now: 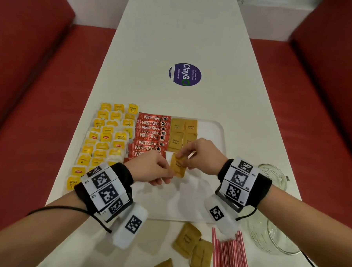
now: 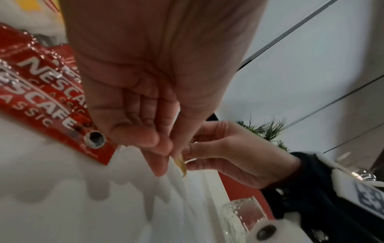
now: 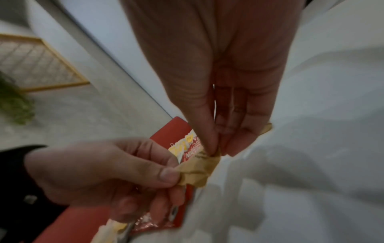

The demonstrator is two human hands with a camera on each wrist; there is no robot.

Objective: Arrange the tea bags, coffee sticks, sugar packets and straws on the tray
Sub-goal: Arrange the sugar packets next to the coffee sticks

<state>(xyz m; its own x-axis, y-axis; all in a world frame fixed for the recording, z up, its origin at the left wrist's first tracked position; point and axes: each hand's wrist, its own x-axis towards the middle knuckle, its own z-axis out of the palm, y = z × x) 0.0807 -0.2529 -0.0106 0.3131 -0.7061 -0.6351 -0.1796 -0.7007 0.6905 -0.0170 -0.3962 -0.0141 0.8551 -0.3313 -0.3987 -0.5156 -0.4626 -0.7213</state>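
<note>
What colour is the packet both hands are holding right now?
Tan-brown, a brown sugar packet, pinched by the left hand and right hand. Head view shows it best.

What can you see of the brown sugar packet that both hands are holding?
The small tan paper sugar packet is rectangular, with faint dark print reading "Brown Sugar". It looks crumpled where it is gripped. The left hand pinches its near-left edge, and the right hand pinches its far corner. It is held tilted above the white plastic tray, just near of the four laid packets.
</note>
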